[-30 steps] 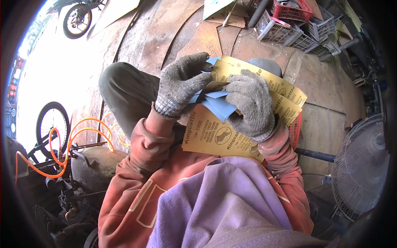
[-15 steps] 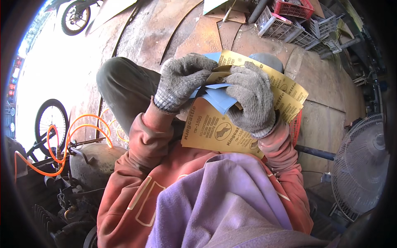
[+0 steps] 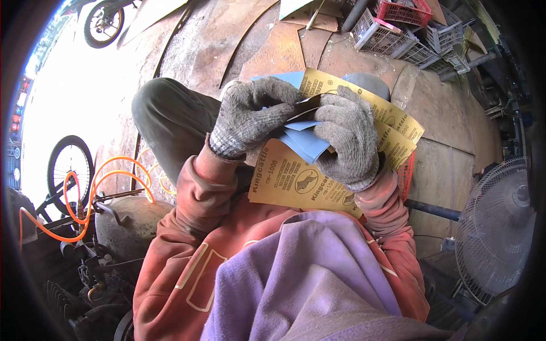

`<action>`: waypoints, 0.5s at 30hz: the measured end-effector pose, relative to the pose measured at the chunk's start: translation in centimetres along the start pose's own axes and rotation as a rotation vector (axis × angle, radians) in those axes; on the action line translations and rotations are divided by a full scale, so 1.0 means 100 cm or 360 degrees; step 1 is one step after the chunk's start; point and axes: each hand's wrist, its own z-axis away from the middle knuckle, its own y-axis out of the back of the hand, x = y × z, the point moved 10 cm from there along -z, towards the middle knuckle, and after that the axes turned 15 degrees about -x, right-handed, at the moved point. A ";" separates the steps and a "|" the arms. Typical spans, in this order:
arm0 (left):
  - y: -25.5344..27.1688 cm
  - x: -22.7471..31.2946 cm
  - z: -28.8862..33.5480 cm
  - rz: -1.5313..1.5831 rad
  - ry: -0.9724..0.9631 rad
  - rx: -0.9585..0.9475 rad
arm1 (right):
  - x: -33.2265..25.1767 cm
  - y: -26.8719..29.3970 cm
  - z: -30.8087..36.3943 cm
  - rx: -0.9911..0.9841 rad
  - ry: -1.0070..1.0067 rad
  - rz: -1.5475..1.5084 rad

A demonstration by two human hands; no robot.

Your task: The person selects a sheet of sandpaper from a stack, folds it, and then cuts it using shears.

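Both my hands wear grey knit gloves and meet above my lap. My left hand (image 3: 255, 112) is closed, its fingertips pinching the edge of a dark-faced piece of sandpaper (image 3: 305, 105). The other end of that piece runs into my right hand (image 3: 348, 135), whose fingers wrap round it and a few small blue sheets (image 3: 304, 142). Under the hands, yellow-brown printed sandpaper sheets (image 3: 284, 181) are spread over my lap, and more of them (image 3: 367, 102) fan out on the far side. Another blue sheet (image 3: 284, 78) shows behind my left hand. My fingertips partly hide the held piece.
To the right stand a fan (image 3: 495, 227) and, farther back, plastic crates (image 3: 384, 40) with a red basket (image 3: 405, 11). At left, an orange hose (image 3: 108, 165) loops over a metal tank (image 3: 131, 221); a wheel (image 3: 69, 173) stands behind. A red mesh thing (image 3: 406, 176) shows by my right wrist.
My left hand has shifted slightly, and the held piece now shows its dark face instead of its yellow-brown back. More of the blue sheet behind my left hand is visible.
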 end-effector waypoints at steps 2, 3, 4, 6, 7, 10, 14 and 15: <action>-0.006 0.006 -0.003 0.0091 -0.0001 -0.0013 | 0.002 -0.002 0.000 -0.0019 -0.0004 -0.0001; -0.009 0.008 -0.003 0.0181 -0.0003 -0.0023 | 0.003 -0.003 0.000 -0.0038 -0.0006 -0.0005; -0.008 0.006 -0.003 0.0182 -0.0002 -0.0022 | 0.002 -0.002 -0.001 -0.0039 -0.0006 -0.0006; -0.001 -0.001 -0.003 0.0171 -0.0004 0.0029 | 0.001 0.000 -0.003 -0.0041 -0.0020 0.0017; 0.000 -0.003 -0.002 0.0172 -0.0002 0.0028 | 0.001 0.000 -0.003 -0.0042 -0.0022 0.0016; 0.000 -0.009 -0.002 0.0271 0.0019 -0.0038 | -0.001 0.002 -0.003 -0.0015 -0.0021 0.0034; 0.002 -0.017 -0.005 0.0342 -0.0052 -0.0080 | -0.003 0.003 -0.005 -0.0006 -0.0014 0.0074; 0.001 -0.015 -0.006 0.0427 -0.0108 -0.0091 | -0.003 0.005 -0.004 0.0028 -0.0005 0.0086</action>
